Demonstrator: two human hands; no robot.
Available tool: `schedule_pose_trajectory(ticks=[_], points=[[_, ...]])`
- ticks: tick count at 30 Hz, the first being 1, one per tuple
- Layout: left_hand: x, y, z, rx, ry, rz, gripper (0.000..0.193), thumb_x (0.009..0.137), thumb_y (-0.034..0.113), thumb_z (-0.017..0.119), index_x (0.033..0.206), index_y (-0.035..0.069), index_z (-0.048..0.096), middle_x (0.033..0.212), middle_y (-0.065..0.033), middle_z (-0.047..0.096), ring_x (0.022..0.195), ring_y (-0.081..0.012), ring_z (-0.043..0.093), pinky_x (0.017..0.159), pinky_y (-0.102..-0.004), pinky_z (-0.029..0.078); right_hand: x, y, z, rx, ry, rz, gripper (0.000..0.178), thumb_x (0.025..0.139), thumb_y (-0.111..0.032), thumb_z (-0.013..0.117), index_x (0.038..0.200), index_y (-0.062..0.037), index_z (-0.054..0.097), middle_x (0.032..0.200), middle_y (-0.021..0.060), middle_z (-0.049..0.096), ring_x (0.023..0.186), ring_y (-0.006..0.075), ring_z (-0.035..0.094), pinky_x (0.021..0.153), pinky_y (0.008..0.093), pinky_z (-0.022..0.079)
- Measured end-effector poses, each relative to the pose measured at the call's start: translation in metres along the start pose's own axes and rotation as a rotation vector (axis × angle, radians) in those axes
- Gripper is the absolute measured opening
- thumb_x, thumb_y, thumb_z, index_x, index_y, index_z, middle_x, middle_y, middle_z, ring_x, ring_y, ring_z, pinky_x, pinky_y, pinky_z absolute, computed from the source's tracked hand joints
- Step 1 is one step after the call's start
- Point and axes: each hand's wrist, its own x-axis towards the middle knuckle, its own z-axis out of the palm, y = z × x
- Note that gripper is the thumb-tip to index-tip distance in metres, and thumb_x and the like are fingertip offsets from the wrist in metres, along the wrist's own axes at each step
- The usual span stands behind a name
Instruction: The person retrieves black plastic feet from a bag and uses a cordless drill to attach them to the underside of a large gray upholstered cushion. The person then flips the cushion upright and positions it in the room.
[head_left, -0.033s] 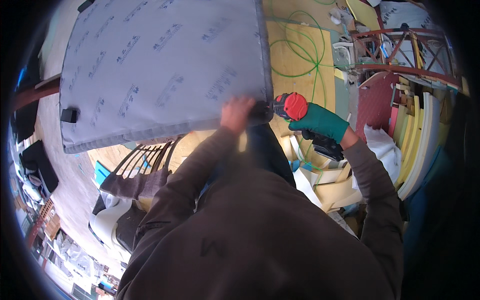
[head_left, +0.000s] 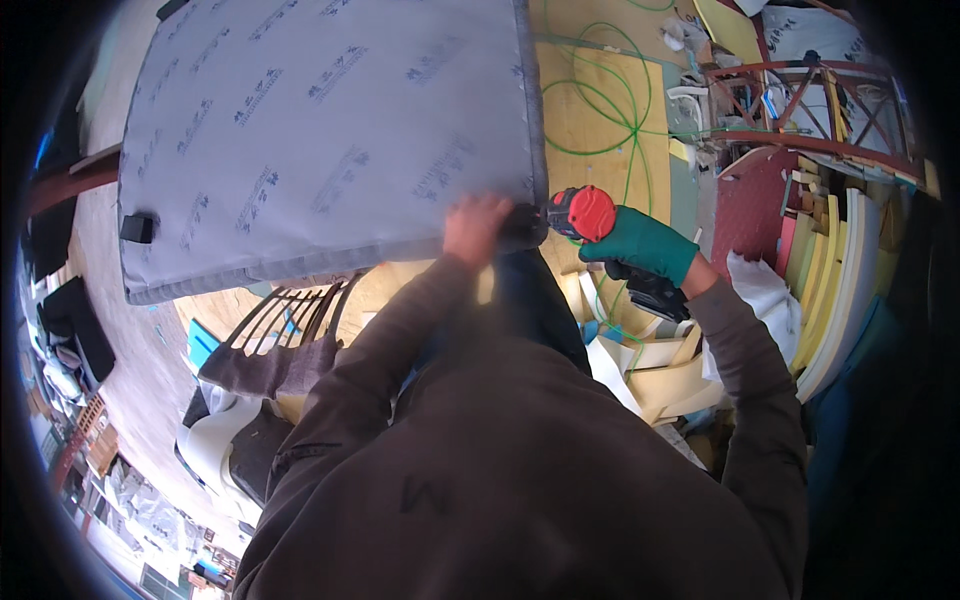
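A large upholstered piece (head_left: 330, 110), its underside covered in grey printed cloth, lies in front of me. At its near right corner sits a black furniture leg (head_left: 522, 228). My bare left hand (head_left: 474, 230) is closed against that leg, its fingers somewhat blurred. In a green glove, my right hand (head_left: 640, 245) grips a cordless drill (head_left: 584, 214) with a red rear end and a black battery below. The drill's front points left at the leg; its tip is too dark to make out. Another black leg (head_left: 137, 229) stands on the near left corner.
A green hose (head_left: 632, 130) lies coiled over plywood (head_left: 585, 100) beyond the drill. Foam offcuts (head_left: 670, 380) are heaped below my right hand. A slatted wooden frame (head_left: 290, 320) sits under my left arm, and foam strips (head_left: 835, 270) lean at the far right.
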Motion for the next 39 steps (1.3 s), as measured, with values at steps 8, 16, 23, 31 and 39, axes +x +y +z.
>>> schedule_pose_trajectory(ticks=[8,16,23,31,39], points=[[-0.005,-0.001,0.011,-0.085,-0.031,0.003,0.048,0.085,0.003,0.067,0.13,0.021,0.066,0.116,-0.0039,0.066,0.11,-0.0335,0.065,0.089,-0.0507,0.053,0.003,-0.003,0.002,-0.084,0.016,0.023,0.029,0.09,-0.019,0.086,0.112,-0.0038,0.075,0.078,0.0026,0.069,0.06,0.0114,0.063,0.056,0.0303,0.05],[-0.007,-0.001,0.013,-0.073,-0.059,0.017,0.051,0.085,0.002,0.066,0.133,0.02,0.066,0.119,-0.0035,0.064,0.111,-0.0316,0.062,0.091,-0.0493,0.051,0.013,0.005,0.001,0.017,-0.04,-0.011,0.034,0.089,-0.021,0.086,0.117,-0.0042,0.077,0.089,0.002,0.075,0.064,0.011,0.065,0.059,0.0299,0.053],[-0.009,-0.001,0.016,-0.068,-0.057,0.03,0.055,0.082,0.001,0.069,0.134,0.019,0.065,0.119,-0.0034,0.064,0.111,-0.032,0.062,0.091,-0.0487,0.05,0.023,0.009,0.0,-0.245,-0.002,-0.002,0.038,0.088,-0.028,0.087,0.117,-0.0053,0.078,0.083,0.0048,0.076,0.065,0.0124,0.069,0.064,0.0324,0.058],[-0.011,-0.003,0.02,-0.102,-0.048,0.043,0.054,0.083,0.002,0.069,0.133,0.02,0.065,0.118,-0.0037,0.064,0.109,-0.0326,0.062,0.089,-0.0493,0.05,0.038,0.022,-0.004,-0.548,-0.04,-0.146,0.044,0.09,-0.035,0.084,0.123,-0.0094,0.072,0.091,0.0119,0.08,0.078,0.0219,0.079,0.077,0.0393,0.062],[-0.007,-0.001,0.018,-0.033,0.041,0.048,0.049,0.086,0.004,0.069,0.132,0.02,0.065,0.114,-0.0057,0.064,0.109,-0.034,0.064,0.088,-0.05,0.052,0.025,0.014,-0.011,-0.349,-0.081,-0.151,0.046,0.089,-0.027,0.088,0.128,-0.0075,0.071,0.096,0.0086,0.078,0.078,0.0177,0.075,0.073,0.0362,0.06]])
